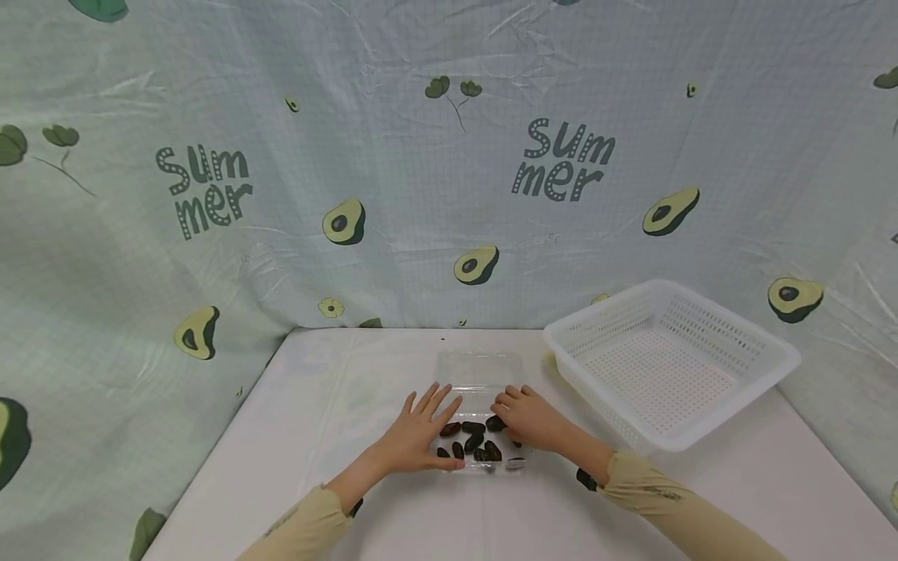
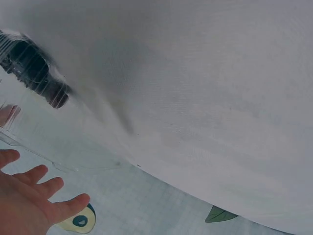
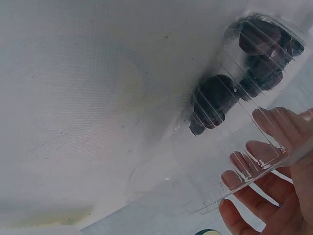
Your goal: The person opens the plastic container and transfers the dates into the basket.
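A clear plastic clamshell box lies on the white table, its lid folded open toward the back. Several dark brown, oval dates are spread over its bottom; they also show through the ribbed plastic in the right wrist view. My left hand is at the box's left side, fingers spread and thumb reaching along the front edge. Over the right side lies my right hand, fingers loosely bent at the rim near a date. Its fingertips show through the clear plastic. My right thumb is hidden in the head view.
A white perforated plastic basket stands at the right of the table, behind my right forearm. A hanging sheet printed with avocados encloses the back and sides. Dark wrist cameras show at my sleeves.
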`<state>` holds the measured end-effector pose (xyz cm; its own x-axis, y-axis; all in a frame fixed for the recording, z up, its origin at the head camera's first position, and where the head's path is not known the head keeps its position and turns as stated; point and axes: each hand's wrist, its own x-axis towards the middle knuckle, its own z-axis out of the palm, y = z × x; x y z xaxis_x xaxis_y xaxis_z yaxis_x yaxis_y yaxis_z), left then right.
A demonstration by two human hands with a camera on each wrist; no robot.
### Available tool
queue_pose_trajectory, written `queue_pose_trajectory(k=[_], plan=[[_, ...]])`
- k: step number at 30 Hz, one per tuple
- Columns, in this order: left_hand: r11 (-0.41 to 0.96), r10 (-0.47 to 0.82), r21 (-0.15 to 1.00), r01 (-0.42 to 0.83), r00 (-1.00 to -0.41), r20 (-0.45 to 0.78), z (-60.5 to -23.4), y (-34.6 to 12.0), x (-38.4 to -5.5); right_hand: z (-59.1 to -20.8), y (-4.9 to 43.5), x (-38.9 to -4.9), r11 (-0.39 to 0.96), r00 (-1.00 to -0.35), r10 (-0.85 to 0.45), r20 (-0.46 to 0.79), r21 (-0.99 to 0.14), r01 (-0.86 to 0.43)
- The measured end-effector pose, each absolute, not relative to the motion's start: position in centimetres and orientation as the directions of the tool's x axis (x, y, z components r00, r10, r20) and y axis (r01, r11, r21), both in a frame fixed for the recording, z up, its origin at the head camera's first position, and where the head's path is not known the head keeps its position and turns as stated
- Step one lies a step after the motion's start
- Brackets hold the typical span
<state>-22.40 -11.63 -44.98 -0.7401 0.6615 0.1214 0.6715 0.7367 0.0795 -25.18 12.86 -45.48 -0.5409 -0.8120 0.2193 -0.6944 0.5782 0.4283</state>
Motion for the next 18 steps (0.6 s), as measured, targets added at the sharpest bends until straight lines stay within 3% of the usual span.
queue_pose_trajectory(k=[10, 18], plan=[[0.754, 0.652, 0.063, 0.654, -0.757, 0.052, -45.5, -11.7, -22.9, -46.0, 12.1, -26.0, 0.533, -0.529, -0.835, 0.153, 0.46, -0.71], [0.762, 0.643, 0.055, 0.645, -0.764, 0.042, -45.8, -11.7, -23.0, -46.1, 11.6, -26.2, 0.534, -0.569, -0.819, 0.067, 0.452, -0.715]])
